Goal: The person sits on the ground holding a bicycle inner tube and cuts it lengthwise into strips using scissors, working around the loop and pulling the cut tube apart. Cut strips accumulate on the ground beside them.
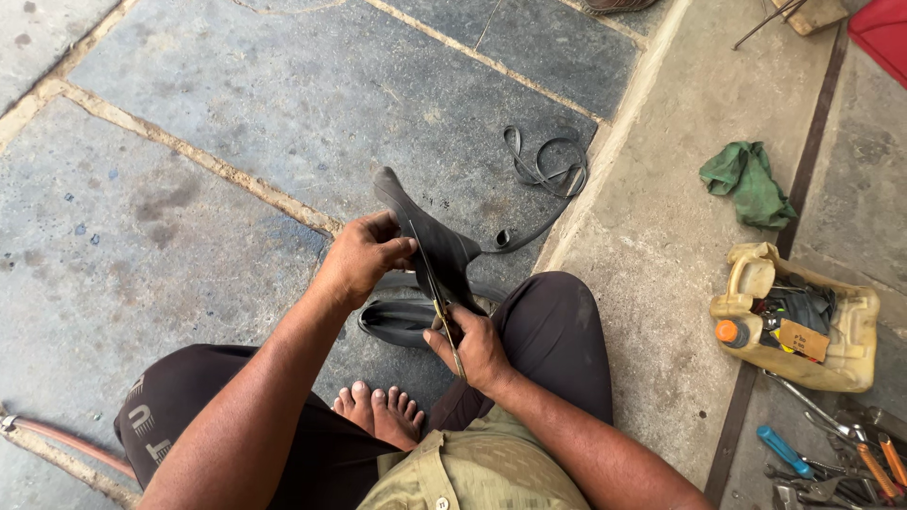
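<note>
My left hand (362, 260) grips the upper part of a black rubber inner tube (427, 238), holding it folded and upright. My right hand (475, 348) holds scissors (436, 300) whose blades run up along the tube's fold. More of the tube (397, 321) loops on the floor below my hands. A thin black strip of rubber (548, 175) trails away from the tube across the stone floor. I am squatting, with my bare foot (380, 412) beneath my hands.
A green rag (749, 181) lies on the concrete strip at right. A cut-open yellowish plastic can (795, 316) holds small items. Several hand tools (831, 458) lie at the bottom right. A hose (57, 436) runs along the bottom left.
</note>
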The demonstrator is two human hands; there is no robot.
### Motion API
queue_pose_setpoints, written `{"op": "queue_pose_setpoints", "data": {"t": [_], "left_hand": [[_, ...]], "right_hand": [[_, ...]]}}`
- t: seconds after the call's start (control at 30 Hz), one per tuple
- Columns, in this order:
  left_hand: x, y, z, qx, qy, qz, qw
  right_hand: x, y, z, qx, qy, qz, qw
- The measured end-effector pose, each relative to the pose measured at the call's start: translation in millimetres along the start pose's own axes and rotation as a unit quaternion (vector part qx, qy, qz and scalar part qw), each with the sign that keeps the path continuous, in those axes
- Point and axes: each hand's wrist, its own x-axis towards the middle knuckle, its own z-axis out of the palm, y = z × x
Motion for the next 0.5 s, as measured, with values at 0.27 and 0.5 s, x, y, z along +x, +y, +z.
{"op": "queue_pose_setpoints", "data": {"t": [0.27, 0.5], "left_hand": [[2.3, -4.8, -4.6, -0.041, 0.027, -0.004, 0.999], [3.4, -0.7, -9.7, -0.086, 0.035, 0.008, 0.996]], "right_hand": [[-1.2, 2.8, 2.4, -0.03, 0.016, -0.012, 0.999], [-0.7, -0.3, 3.5, -0.017, 0.014, -0.014, 1.0]]}}
